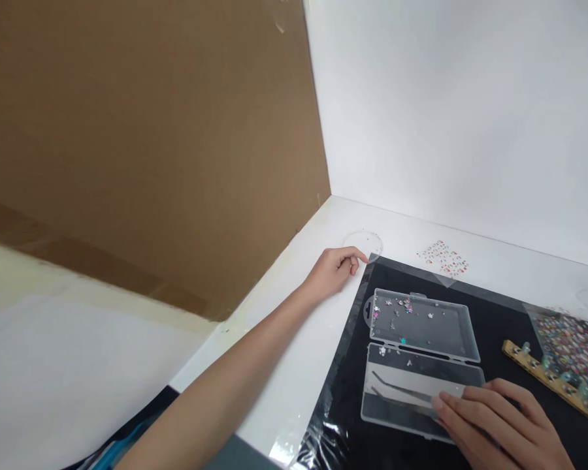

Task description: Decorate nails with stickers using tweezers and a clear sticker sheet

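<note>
While the right hand [494,424] lies flat, fingers together, across the lower half of a hinged clear plastic box [421,324], can't tell if it's pinching the steel tweezers [402,391] there. Left hand [334,271] loosely curled on the white tabletop [294,385], nothing visible in it. Box lies open, probably to keep both halves reachable; upper half holds scattered small charms [402,307]. Black mat [500,333] underneath carries a wooden strip [549,375] and a patterned sheet [573,346], right of the box.

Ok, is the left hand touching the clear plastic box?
No, the left hand rests on the white tabletop, beside the black mat.
</note>
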Motion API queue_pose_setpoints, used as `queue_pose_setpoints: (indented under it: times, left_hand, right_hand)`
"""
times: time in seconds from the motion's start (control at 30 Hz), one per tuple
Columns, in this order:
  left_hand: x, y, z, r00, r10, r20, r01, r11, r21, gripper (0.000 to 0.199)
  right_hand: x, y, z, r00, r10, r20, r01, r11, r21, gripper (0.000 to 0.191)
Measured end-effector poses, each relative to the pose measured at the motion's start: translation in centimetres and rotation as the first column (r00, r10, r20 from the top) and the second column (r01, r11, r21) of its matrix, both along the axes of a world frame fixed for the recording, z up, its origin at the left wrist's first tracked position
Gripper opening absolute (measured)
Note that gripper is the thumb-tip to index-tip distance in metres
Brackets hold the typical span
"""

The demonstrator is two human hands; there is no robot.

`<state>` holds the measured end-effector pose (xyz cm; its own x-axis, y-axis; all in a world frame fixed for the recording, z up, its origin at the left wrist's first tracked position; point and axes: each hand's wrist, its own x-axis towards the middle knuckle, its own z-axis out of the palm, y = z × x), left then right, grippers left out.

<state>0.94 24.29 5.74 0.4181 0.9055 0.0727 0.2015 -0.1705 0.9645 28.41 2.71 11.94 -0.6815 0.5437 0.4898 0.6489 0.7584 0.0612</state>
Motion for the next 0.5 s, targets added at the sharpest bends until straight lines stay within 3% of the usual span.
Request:
queue_pose_setpoints:
  times: [0.37,0.5]
  left_hand:
    - [0.1,0.0,0.1,1.0,0.008,-0.014,-0.008,1.0,-0.007,0.046]
    - [0.1,0.0,0.0,0.999,0.008,-0.035,-0.007,1.0,0.012,0.043]
  right_hand:
    - [-0.3,-0.4,0.4,0.997,-0.018,-0.072,0.016,0.999,-0.03,0.032]
    - [1.7,-1.6,-0.1,0.983,-0.101,-0.153,0.104,0.995,0.011,0.033]
